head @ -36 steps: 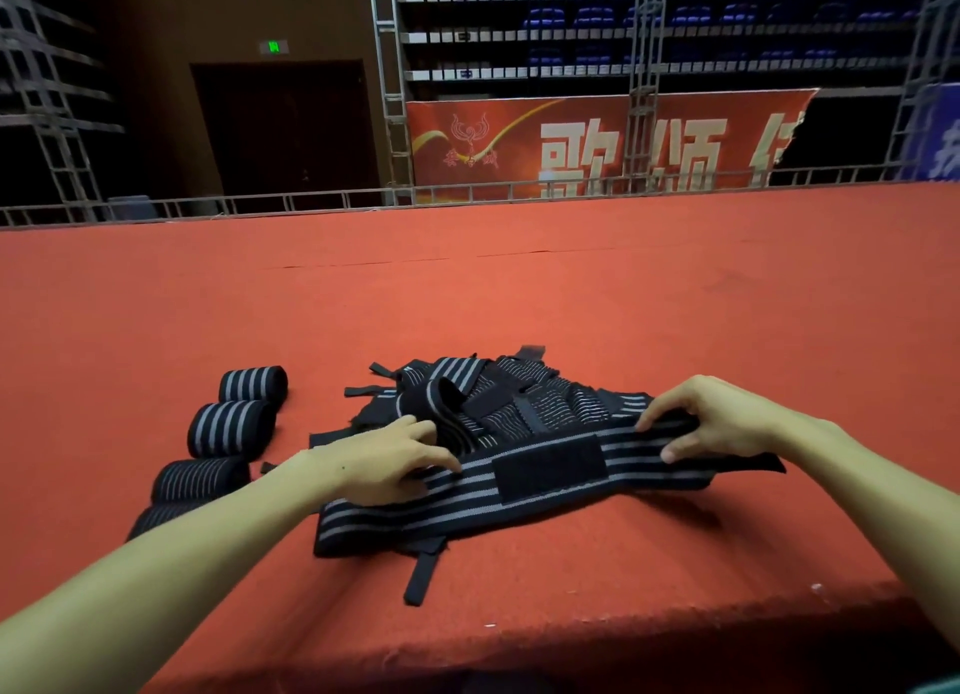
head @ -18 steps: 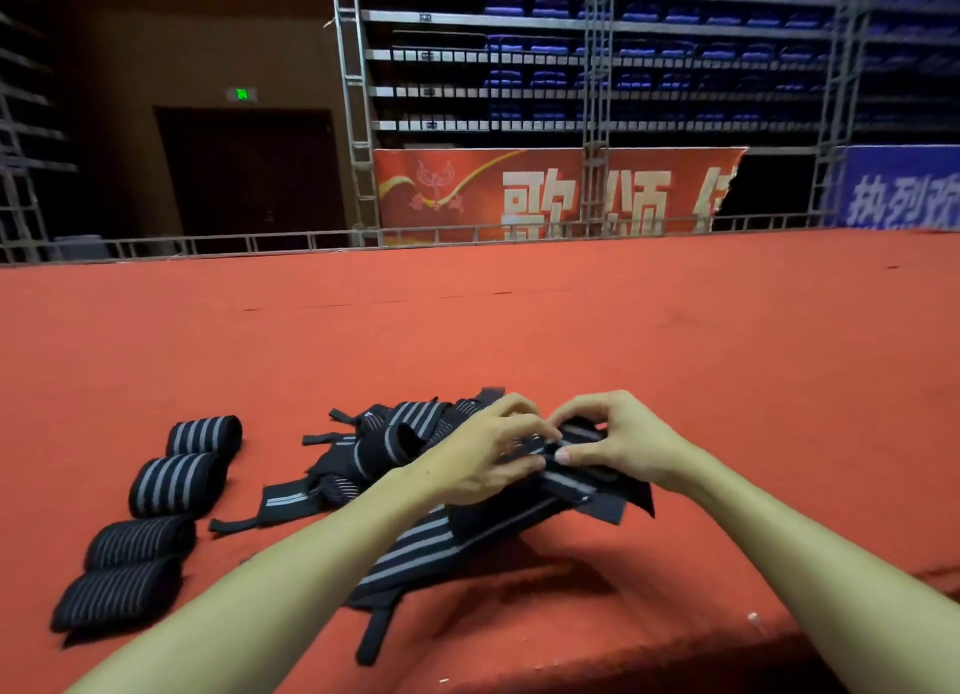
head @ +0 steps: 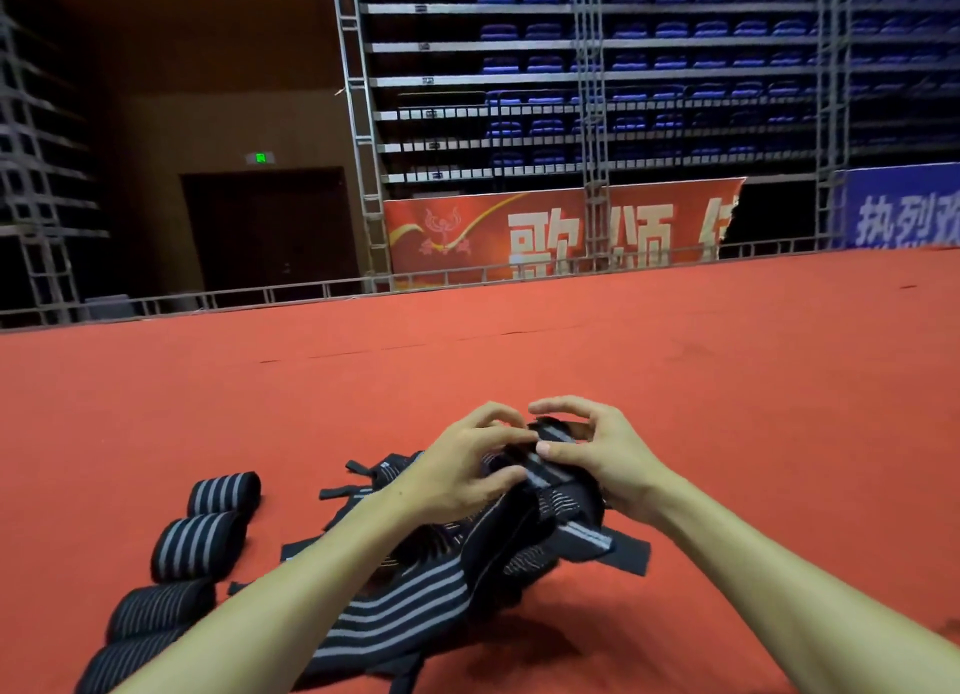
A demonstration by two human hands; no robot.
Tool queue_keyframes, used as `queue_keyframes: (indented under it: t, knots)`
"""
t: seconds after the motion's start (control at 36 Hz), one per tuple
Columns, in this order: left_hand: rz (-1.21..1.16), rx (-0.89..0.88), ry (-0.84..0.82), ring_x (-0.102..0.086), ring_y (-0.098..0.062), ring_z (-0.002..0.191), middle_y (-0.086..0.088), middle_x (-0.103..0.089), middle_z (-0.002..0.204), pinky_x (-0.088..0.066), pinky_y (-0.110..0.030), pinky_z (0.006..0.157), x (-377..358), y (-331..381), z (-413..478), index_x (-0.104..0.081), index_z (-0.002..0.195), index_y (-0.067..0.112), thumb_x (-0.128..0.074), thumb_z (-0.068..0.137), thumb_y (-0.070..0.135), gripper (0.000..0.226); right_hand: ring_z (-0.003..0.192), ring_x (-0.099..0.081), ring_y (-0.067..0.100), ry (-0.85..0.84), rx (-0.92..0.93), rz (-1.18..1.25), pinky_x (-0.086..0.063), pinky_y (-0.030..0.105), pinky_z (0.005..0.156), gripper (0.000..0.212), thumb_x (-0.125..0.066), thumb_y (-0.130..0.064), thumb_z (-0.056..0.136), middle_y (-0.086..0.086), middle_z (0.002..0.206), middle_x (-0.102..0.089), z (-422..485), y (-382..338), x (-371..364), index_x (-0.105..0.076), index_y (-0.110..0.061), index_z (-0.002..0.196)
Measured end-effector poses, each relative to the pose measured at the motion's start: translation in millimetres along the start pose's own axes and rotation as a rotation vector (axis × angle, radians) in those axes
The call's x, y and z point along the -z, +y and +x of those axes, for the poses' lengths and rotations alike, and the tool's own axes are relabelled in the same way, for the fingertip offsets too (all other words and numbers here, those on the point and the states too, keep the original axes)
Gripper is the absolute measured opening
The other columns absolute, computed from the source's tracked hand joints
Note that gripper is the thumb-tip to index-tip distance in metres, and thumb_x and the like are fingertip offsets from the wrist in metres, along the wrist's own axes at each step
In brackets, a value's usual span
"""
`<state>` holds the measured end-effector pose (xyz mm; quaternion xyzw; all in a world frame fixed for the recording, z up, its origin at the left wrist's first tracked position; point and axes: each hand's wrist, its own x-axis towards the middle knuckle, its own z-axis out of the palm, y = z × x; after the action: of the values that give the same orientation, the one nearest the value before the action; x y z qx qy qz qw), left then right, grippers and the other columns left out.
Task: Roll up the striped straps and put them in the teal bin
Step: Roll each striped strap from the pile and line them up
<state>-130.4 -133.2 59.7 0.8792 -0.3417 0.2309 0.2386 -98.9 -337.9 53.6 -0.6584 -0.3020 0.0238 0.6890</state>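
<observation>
1. Over the far right side of the pile of loose straps (head: 395, 610), a person's two hands meet around one striped strap (head: 550, 472), held just above the heap.
2. At the pile's far edge, the left hand (head: 467, 467) grasps the strap from the left, fingers curled onto the dark fabric.
3. Opposite it, the right hand (head: 602, 459) holds the same strap. The thumb presses on the strap's top and the other fingers arch over its far side.
4. From the hands the strap drops back into the pile, and a black end lies flat on the red carpet (head: 675, 381) at the pile's right.
5. Left of the pile, four rolled straps (head: 197, 543) lie in a row on the carpet, each just beside the next and clear of the heap.
6. Well beyond the pile, the carpet ends at a metal railing (head: 260, 296). Behind it hangs a red banner (head: 467, 231) with white characters, below tiers of blue seats (head: 675, 31).
</observation>
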Motion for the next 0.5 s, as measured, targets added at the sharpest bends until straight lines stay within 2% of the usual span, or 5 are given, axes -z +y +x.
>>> queue_keyframes:
  t: [0.11,0.25,0.39,0.42,0.5]
  knots:
    - [-0.042,0.099,0.015,-0.051,-0.003,0.12,0.012,-0.051,0.124,-0.046,-0.028,0.103,13,-3,0,-0.065,0.129,0.017,-0.057,0.092,0.031,0.04,0.08,-0.069,0.032,-0.06,-0.037,0.213,-0.06,0.037,0.065,0.045,-0.064,0.009,0.088,0.022,0.095,-0.07,0,-9,-6,-0.06,-0.015,0.126]
    - [-0.122,0.146,0.042,-0.052,-0.001,0.118,0.013,-0.055,0.127,-0.048,-0.032,0.104,23,-3,1,-0.057,0.13,0.033,-0.059,0.095,0.015,0.038,0.082,-0.067,0.036,-0.137,0.039,0.314,-0.058,0.043,0.072,0.066,-0.079,-0.017,0.069,0.027,0.094,-0.067,4,-6,-12,-0.053,-0.038,0.126]
    - [-0.118,0.183,0.071,-0.052,0.003,0.118,0.012,-0.057,0.128,-0.045,-0.026,0.105,29,-5,3,-0.058,0.129,0.03,-0.057,0.098,0.007,0.039,0.086,-0.066,0.038,-0.224,0.108,0.37,-0.057,0.044,0.075,0.077,-0.077,-0.009,0.076,0.032,0.108,-0.062,3,-5,-16,-0.037,-0.044,0.132]
    - [-0.112,0.189,0.073,-0.052,0.003,0.119,0.011,-0.058,0.128,-0.044,-0.025,0.104,30,-5,4,-0.059,0.129,0.027,-0.057,0.098,0.007,0.037,0.085,-0.067,0.035,-0.225,0.12,0.365,-0.056,0.043,0.075,0.079,-0.078,-0.009,0.076,0.031,0.107,-0.063,2,-5,-17,-0.034,-0.044,0.133]
    - [-0.113,0.215,0.077,-0.052,0.003,0.118,0.009,-0.059,0.127,-0.044,-0.024,0.102,32,-8,5,-0.06,0.128,0.023,-0.056,0.099,0.008,0.033,0.073,-0.068,0.026,-0.239,0.154,0.343,-0.057,0.035,0.069,0.083,-0.069,-0.001,0.08,0.011,0.085,-0.069,1,-6,-20,-0.022,-0.036,0.138]
